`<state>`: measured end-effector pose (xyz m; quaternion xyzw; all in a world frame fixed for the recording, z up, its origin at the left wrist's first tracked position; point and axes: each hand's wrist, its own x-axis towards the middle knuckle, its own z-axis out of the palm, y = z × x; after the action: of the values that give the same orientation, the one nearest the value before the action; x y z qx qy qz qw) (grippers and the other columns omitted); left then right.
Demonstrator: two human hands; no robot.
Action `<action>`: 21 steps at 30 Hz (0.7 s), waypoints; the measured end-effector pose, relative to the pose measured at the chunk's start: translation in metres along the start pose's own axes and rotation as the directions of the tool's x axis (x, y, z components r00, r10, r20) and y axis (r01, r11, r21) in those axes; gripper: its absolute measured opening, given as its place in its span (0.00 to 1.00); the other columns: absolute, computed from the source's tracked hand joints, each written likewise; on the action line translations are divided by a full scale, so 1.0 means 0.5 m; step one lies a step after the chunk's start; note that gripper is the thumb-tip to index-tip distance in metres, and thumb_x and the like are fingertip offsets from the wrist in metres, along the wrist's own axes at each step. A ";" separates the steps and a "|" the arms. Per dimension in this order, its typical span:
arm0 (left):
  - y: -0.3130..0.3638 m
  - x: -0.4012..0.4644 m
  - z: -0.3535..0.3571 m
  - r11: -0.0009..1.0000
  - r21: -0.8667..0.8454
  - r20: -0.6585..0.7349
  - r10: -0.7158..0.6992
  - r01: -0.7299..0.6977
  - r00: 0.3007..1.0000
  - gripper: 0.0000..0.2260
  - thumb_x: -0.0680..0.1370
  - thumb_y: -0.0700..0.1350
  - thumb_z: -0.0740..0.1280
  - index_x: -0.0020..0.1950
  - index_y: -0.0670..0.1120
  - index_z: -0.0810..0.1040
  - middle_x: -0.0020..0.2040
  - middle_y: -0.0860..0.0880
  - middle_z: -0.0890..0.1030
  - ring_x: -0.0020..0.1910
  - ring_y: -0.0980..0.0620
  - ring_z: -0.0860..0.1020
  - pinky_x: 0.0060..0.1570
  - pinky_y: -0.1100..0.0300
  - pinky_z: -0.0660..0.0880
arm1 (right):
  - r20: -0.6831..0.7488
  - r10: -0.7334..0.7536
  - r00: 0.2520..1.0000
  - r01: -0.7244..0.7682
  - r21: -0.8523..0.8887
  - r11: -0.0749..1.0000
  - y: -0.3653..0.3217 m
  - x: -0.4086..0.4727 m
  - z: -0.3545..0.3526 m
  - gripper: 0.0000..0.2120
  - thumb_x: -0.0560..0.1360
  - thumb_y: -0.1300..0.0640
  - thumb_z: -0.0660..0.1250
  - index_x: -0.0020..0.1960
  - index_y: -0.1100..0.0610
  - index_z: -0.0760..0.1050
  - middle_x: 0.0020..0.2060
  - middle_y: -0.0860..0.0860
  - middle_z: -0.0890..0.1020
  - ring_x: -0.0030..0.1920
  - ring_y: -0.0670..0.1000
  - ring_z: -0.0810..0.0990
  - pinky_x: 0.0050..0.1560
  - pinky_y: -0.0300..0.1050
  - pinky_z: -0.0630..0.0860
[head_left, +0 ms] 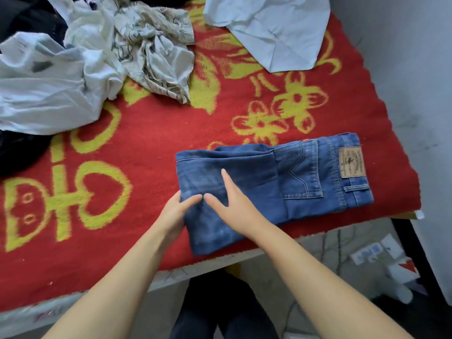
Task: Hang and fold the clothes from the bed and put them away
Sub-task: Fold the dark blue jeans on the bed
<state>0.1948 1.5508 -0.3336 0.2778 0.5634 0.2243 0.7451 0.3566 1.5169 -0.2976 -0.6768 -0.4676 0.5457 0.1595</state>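
Note:
A pair of blue jeans point(300, 177) lies folded on the red and yellow blanket point(146, 148), close to the bed's near edge, with the waistband and leather patch to the right. My left hand point(175, 214) grips the folded left edge of the jeans, thumb on top and fingers underneath. My right hand point(232, 201) rests flat on the denim just beside it, fingers spread and pointing away from me. A heap of white and patterned clothes point(97, 57) lies at the upper left. A pale blue garment point(271, 30) lies spread at the top right.
Dark clothing point(22, 152) sits at the left edge of the bed. A grey wall point(415, 69) runs along the bed's right side. Below the bed edge is a floor with small boxes and packets point(381, 260), and my dark trouser legs point(220, 309).

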 end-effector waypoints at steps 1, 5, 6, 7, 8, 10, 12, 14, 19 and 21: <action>0.022 -0.023 0.012 0.999 0.013 0.116 0.036 -0.037 0.993 0.17 0.74 0.40 0.71 0.62 0.42 0.75 0.57 0.43 0.82 0.55 0.47 0.81 0.49 0.56 0.79 | -0.007 -0.010 1.000 0.010 0.084 0.996 -0.025 -0.009 -0.001 0.43 0.75 0.36 0.61 0.78 0.48 0.41 0.78 0.50 0.49 0.78 0.51 0.47 0.76 0.52 0.53; 0.090 -0.091 0.104 0.968 0.181 0.427 0.083 -0.175 0.900 0.24 0.70 0.35 0.65 0.66 0.46 0.72 0.58 0.47 0.79 0.58 0.52 0.76 0.57 0.59 0.74 | -0.083 0.040 0.996 -0.030 0.122 0.992 -0.070 -0.028 -0.094 0.49 0.71 0.38 0.67 0.77 0.45 0.37 0.70 0.52 0.67 0.67 0.50 0.70 0.60 0.37 0.68; 0.098 -0.096 0.133 0.953 0.219 0.469 0.085 -0.209 0.879 0.28 0.69 0.35 0.63 0.70 0.47 0.69 0.60 0.47 0.77 0.58 0.53 0.75 0.58 0.59 0.71 | -0.131 0.035 0.991 -0.021 0.105 0.994 -0.068 -0.035 -0.127 0.47 0.71 0.41 0.68 0.78 0.46 0.40 0.61 0.49 0.75 0.57 0.45 0.76 0.51 0.29 0.69; 0.104 -0.095 0.174 0.935 0.258 0.490 0.091 -0.244 0.867 0.31 0.70 0.34 0.61 0.72 0.49 0.65 0.60 0.47 0.74 0.57 0.54 0.73 0.59 0.61 0.70 | -0.196 0.016 0.981 0.001 0.087 0.996 -0.055 -0.046 -0.172 0.43 0.72 0.45 0.68 0.78 0.48 0.46 0.50 0.43 0.77 0.47 0.38 0.76 0.42 0.24 0.68; 0.111 -0.093 0.209 0.907 0.301 0.490 0.119 -0.296 0.864 0.31 0.71 0.35 0.61 0.73 0.51 0.63 0.58 0.47 0.72 0.55 0.56 0.72 0.59 0.63 0.68 | -0.262 -0.007 0.965 0.029 0.080 0.996 -0.042 -0.057 -0.209 0.35 0.72 0.48 0.68 0.74 0.48 0.56 0.43 0.38 0.75 0.41 0.35 0.74 0.37 0.22 0.67; 0.115 -0.064 0.307 0.778 0.428 0.432 0.271 -0.460 0.860 0.25 0.75 0.37 0.60 0.71 0.53 0.66 0.58 0.46 0.70 0.57 0.57 0.70 0.63 0.65 0.66 | -0.372 -0.023 0.928 0.061 0.089 0.994 0.005 -0.081 -0.315 0.19 0.72 0.54 0.67 0.61 0.46 0.68 0.40 0.36 0.76 0.41 0.38 0.75 0.38 0.23 0.68; 0.097 -0.018 0.389 0.548 0.614 0.336 0.469 -0.568 0.817 0.21 0.76 0.44 0.59 0.69 0.49 0.71 0.62 0.45 0.70 0.65 0.51 0.68 0.70 0.52 0.61 | -0.437 -0.006 0.899 0.076 0.143 0.987 0.062 -0.097 -0.409 0.13 0.72 0.58 0.67 0.54 0.46 0.71 0.42 0.39 0.78 0.45 0.43 0.77 0.43 0.31 0.70; 0.063 0.034 0.464 0.310 0.806 0.279 0.553 -0.505 0.785 0.23 0.77 0.50 0.58 0.72 0.50 0.69 0.71 0.43 0.66 0.73 0.46 0.61 0.73 0.41 0.52 | -0.498 0.046 0.866 0.052 0.181 0.982 0.138 -0.099 -0.504 0.12 0.72 0.60 0.66 0.53 0.48 0.74 0.43 0.43 0.81 0.45 0.45 0.78 0.45 0.37 0.73; -0.015 0.149 0.561 -0.174 0.923 0.376 0.607 -0.345 0.700 0.25 0.78 0.56 0.55 0.74 0.49 0.66 0.76 0.41 0.61 0.75 0.42 0.53 0.66 0.28 0.52 | -0.598 0.198 0.777 -0.195 0.071 0.978 0.316 -0.052 -0.624 0.24 0.76 0.63 0.62 0.71 0.55 0.66 0.55 0.52 0.77 0.57 0.55 0.77 0.58 0.45 0.70; -0.021 0.187 0.574 -0.255 0.907 0.420 0.583 -0.334 0.695 0.26 0.78 0.57 0.55 0.74 0.49 0.67 0.75 0.42 0.62 0.75 0.44 0.54 0.66 0.28 0.54 | -0.706 0.040 0.707 -0.175 -0.121 0.977 0.345 -0.030 -0.599 0.27 0.77 0.63 0.61 0.75 0.59 0.62 0.64 0.59 0.72 0.65 0.60 0.71 0.66 0.50 0.65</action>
<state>0.4964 1.5572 -0.3467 0.8796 0.4572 0.0519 0.1209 0.7024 1.5047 -0.3079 -0.8703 -0.3791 0.2133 0.2308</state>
